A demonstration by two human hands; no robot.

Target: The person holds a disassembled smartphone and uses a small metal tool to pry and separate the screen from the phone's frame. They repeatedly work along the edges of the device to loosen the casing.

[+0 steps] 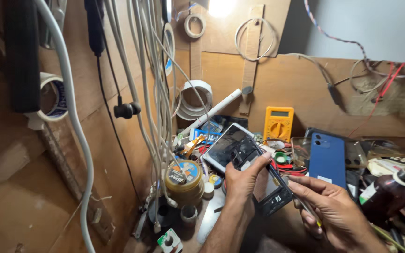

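Observation:
My left hand [242, 180] grips an opened black phone body [258, 175], thumb laid across its upper part and the inner side facing up. My right hand [333, 208] is close beside it on the right and holds a thin tool with a yellow handle [308, 208], its tip near the phone's lower right edge. Behind the phone lies a white-framed phone [221, 145] with a dark screen.
A blue phone back [326, 157] leans at the right, a yellow multimeter [278, 122] stands behind. A brown bottle [387, 194] sits far right. A round tin [184, 180], tape rolls [194, 99] and hanging white cables [153, 93] crowd the left. Small parts litter the bench.

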